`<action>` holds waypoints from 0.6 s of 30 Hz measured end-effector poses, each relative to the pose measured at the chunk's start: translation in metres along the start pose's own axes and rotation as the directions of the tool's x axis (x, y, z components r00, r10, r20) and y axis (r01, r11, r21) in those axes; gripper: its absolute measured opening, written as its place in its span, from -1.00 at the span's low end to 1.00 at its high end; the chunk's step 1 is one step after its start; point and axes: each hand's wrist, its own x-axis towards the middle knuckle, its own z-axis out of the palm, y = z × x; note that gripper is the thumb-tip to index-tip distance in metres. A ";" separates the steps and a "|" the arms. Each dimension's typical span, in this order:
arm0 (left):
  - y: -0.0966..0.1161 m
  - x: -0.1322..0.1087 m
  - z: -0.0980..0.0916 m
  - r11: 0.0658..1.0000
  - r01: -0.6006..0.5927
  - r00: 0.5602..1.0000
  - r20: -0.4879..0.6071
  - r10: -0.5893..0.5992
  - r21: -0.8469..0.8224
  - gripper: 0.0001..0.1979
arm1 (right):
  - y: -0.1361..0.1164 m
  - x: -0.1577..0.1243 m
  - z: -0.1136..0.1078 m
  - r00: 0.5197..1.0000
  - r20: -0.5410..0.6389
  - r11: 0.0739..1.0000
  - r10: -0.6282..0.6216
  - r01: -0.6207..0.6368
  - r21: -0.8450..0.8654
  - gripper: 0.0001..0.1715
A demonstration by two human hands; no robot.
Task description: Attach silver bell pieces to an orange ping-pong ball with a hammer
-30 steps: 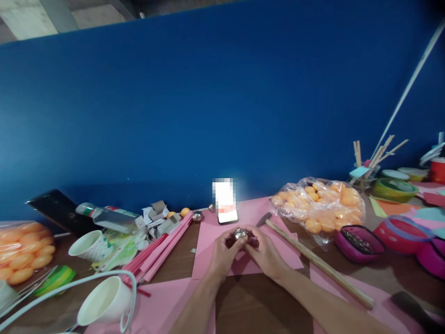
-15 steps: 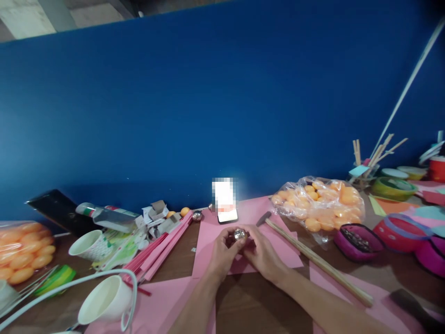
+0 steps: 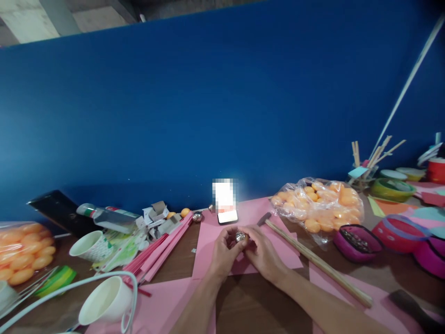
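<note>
Between my two hands is a small shiny ball (image 3: 240,236), silvery and studded-looking, held over the pink paper sheet (image 3: 205,260). The fingers of my left hand (image 3: 224,250) curl round its left side. My right hand (image 3: 259,250) closes on it from the right, with fingertips over its far side. The ball's lower part is hidden by my thumbs and fingers. Farther off, past the left hand, a similar shiny ball (image 3: 197,216) lies near the sheet's edge. A lit phone (image 3: 227,217), partly blurred out, stands beyond my hands.
On the right are a wooden stick (image 3: 320,262), a clear bag of orange balls (image 3: 313,199) and a purple bowl (image 3: 358,243) of small pieces. To the left sit pink paper strips (image 3: 167,246), cups (image 3: 106,301), a bottle (image 3: 107,217) and another orange-ball bag (image 3: 24,253). A blue partition (image 3: 208,102) rises behind.
The ball has turned or shifted slightly in my fingers, and both hands have moved very little. Everything on the table lies as before.
</note>
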 end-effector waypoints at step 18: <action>-0.002 0.001 0.000 1.000 0.003 1.000 0.013 -0.003 -0.004 -0.58 | -0.001 0.000 0.000 0.999 -0.011 0.999 -0.034 0.034 -0.010 -0.40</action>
